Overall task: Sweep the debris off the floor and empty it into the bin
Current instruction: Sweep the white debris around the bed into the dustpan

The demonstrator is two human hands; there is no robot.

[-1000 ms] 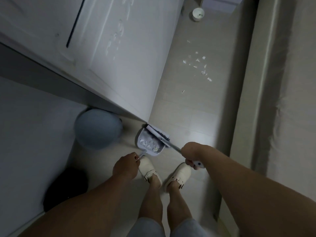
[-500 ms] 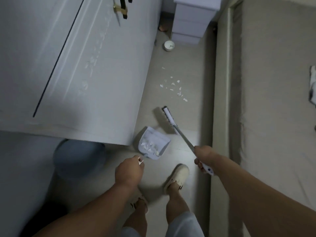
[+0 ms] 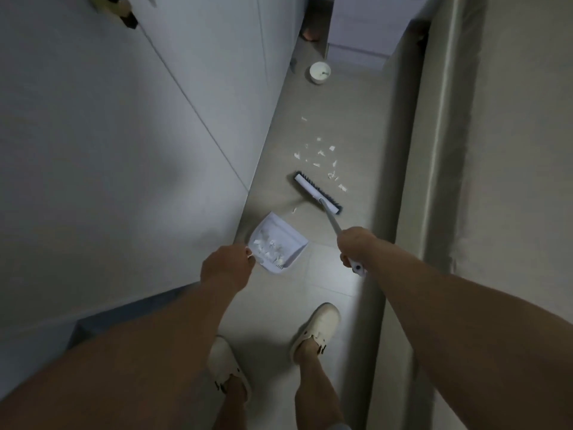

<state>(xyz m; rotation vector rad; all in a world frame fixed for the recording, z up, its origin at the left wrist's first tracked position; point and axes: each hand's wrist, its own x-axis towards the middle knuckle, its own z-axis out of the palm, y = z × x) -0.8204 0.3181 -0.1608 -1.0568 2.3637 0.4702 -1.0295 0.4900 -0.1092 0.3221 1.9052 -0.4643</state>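
My left hand (image 3: pixel 226 265) grips the handle of a white dustpan (image 3: pixel 280 235), which carries several white paper scraps and hangs just above the floor. My right hand (image 3: pixel 356 243) is closed around the grey handle of a broom. The broom head (image 3: pixel 317 193), white with dark bristles, rests on the floor just short of a patch of scattered white paper scraps (image 3: pixel 322 159). One stray scrap (image 3: pixel 293 209) lies between the broom head and the dustpan. The bin is out of view.
A white cabinet wall (image 3: pixel 139 150) runs along the left of the narrow floor strip, a beige bed side (image 3: pixel 440 181) along the right. A small white round object (image 3: pixel 320 72) and white drawers (image 3: pixel 366 35) stand at the far end. My feet in white clogs (image 3: pixel 316 330) are below.
I have stepped forward along the floor strip; the blue bin at lower left has left the view. The broom head has swung out ahead, up to the scattered scraps, and the dustpan came along.
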